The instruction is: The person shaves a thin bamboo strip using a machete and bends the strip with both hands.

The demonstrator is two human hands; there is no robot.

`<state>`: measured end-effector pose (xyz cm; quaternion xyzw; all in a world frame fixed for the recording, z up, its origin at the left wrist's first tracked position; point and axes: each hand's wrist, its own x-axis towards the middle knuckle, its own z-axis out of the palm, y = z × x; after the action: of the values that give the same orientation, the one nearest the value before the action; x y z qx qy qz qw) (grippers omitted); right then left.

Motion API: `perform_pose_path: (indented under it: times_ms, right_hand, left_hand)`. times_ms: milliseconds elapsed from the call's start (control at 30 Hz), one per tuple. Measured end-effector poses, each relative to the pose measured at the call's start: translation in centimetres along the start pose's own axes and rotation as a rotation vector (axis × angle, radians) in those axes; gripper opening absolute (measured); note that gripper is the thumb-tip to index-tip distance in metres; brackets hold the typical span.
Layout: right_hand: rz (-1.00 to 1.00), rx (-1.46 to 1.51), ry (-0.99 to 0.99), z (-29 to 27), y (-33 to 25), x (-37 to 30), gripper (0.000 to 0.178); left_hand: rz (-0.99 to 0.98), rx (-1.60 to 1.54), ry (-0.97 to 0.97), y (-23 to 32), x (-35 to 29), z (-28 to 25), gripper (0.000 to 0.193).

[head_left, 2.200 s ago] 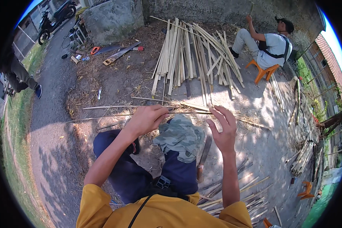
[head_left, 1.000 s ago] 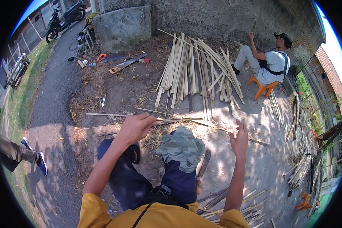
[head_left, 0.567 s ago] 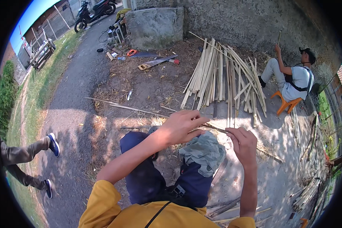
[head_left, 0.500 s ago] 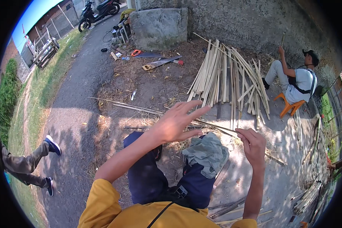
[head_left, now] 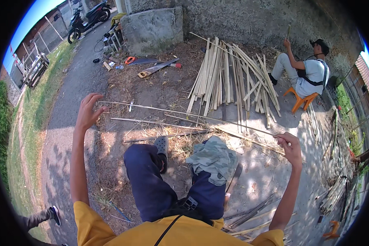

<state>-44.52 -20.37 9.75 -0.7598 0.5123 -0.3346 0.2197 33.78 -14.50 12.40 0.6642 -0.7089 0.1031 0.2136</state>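
Note:
A long, thin bamboo strip (head_left: 172, 111) stretches crosswise above my knees. Its right end is pinched between the thumb and fingers of my right hand (head_left: 290, 148). At the strip's far left end, my left hand (head_left: 88, 112) is raised with thumb and fingers curved apart; the tip lies by the fingers without a visible grip. A pale camouflage cloth (head_left: 215, 158) drapes over my right knee. Beside that leg is a flat blade-like tool (head_left: 235, 177), partly hidden. More strips (head_left: 156, 122) lie on the ground beyond my feet, among shavings.
A big pile of split strips (head_left: 217, 78) lies ahead near the wall. Handsaws (head_left: 156, 69) rest left of it. A person (head_left: 311, 74) sits on an orange stool (head_left: 299, 100) at right, holding a stick. Another person's leg (head_left: 41, 219) shows at lower left. A motorbike (head_left: 88, 20) stands farther back.
My left hand has swung from the middle out to the far left, along the strip. My right hand has shifted a little right, still pinching its end. The walker at left has moved lower.

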Motion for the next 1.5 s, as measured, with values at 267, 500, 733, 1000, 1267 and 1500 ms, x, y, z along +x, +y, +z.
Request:
perform_pose_path:
  times_ms: [267,500,733,1000,1267,1500]
  right_hand:
    - [0.049,-0.079,0.181,0.1,0.0,-0.3,0.011]
    - [-0.013,-0.219,0.327,0.5,1.3,-0.7,0.018]
    - [-0.017,-0.265,0.377,1.4,1.0,-1.5,0.018]
    - [0.009,-0.235,0.352,1.2,3.1,-2.3,0.017]
    - [-0.004,-0.166,0.342,0.9,2.9,-2.5,0.019]
    - [-0.019,-0.151,0.347,0.4,2.5,-2.9,0.017]
  left_hand:
    - [-0.130,-0.157,0.051,-3.0,-2.8,2.2,0.023]
    - [-0.085,-0.077,0.147,-2.5,-5.1,3.2,0.020]
    - [-0.254,-0.234,-0.090,-2.9,-7.2,3.3,0.023]
    - [-0.181,-0.125,0.079,-1.6,-7.6,3.7,0.071]
    - [-0.213,-0.195,-0.017,-1.8,-7.3,4.8,0.075]
    - [-0.397,-0.583,0.153,-2.5,-6.8,5.9,0.060]
